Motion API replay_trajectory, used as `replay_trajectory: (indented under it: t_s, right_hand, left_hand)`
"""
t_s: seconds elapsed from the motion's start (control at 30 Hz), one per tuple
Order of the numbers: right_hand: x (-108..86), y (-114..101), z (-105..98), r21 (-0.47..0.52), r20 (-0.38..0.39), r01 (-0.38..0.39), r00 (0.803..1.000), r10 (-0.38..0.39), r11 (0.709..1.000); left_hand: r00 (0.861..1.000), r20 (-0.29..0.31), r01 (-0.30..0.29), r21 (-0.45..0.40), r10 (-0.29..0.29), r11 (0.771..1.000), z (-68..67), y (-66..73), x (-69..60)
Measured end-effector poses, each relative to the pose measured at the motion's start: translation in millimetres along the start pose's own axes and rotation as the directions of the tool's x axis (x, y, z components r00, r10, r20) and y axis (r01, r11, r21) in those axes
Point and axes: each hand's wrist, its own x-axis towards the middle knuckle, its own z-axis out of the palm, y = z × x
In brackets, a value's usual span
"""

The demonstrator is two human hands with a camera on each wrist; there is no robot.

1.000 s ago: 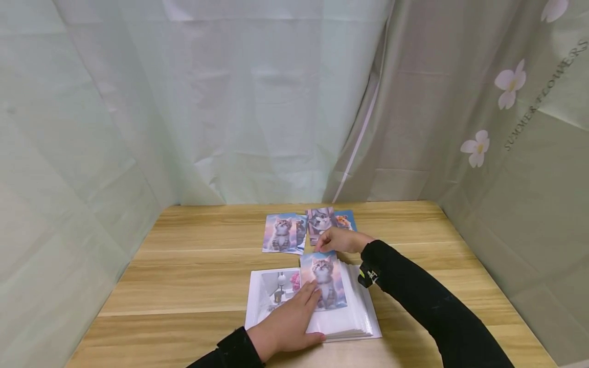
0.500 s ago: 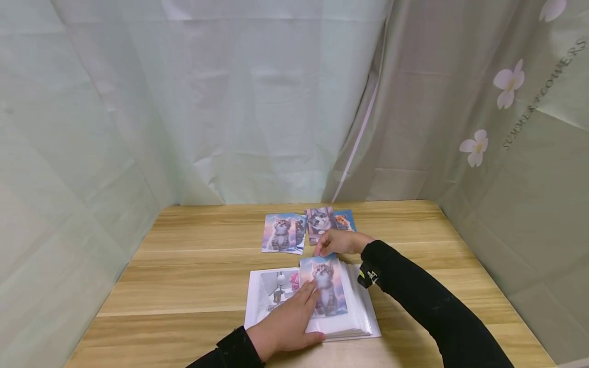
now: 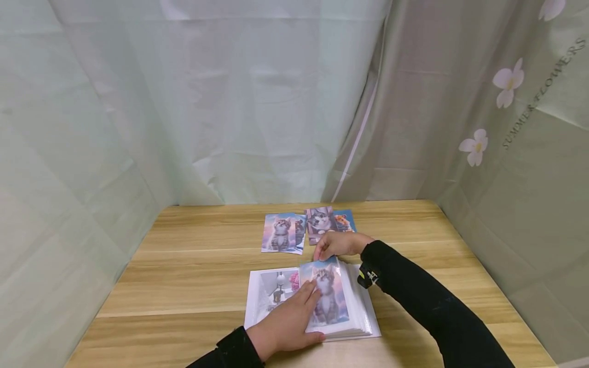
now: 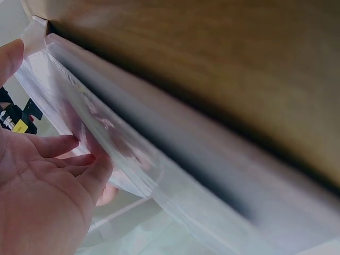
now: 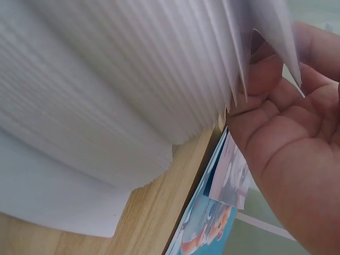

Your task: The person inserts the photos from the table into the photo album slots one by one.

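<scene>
Head view: the left hand (image 3: 292, 317) partly covers the kitten photo (image 3: 332, 304) and left-page picture (image 3: 276, 286); the right hand (image 3: 338, 244) hides the lower right corner of the grey-cat card (image 3: 320, 219). Left-wrist view: album (image 4: 212, 143) edge blurred.

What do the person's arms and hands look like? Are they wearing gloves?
No gloves: the left hand and right hand are bare. The left sleeve and right sleeve are black. At the right wrist sits a small black gadget with a yellow patch.
</scene>
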Motion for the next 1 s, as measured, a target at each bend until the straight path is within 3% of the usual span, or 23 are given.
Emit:
replay_trajectory:
  t_s: [0.4, 1.0]
  right_hand:
    - [0.3, 0.7, 1.1, 0.017, 0.010, -0.031, 0.999, 0.030, 0.999]
    - [-2.1, -4.1, 3.2, -0.081, 0.009, -0.044, 0.999, 0.045, 0.996]
  left_hand:
    - [1.000, 0.003, -0.002, 0.011, 0.002, 1.000, -0.5, 0.5, -0.1]
    - [1.000, 0.022, 0.011, 0.011, -0.011, 1.000, -2.3, 2.0, -0.2]
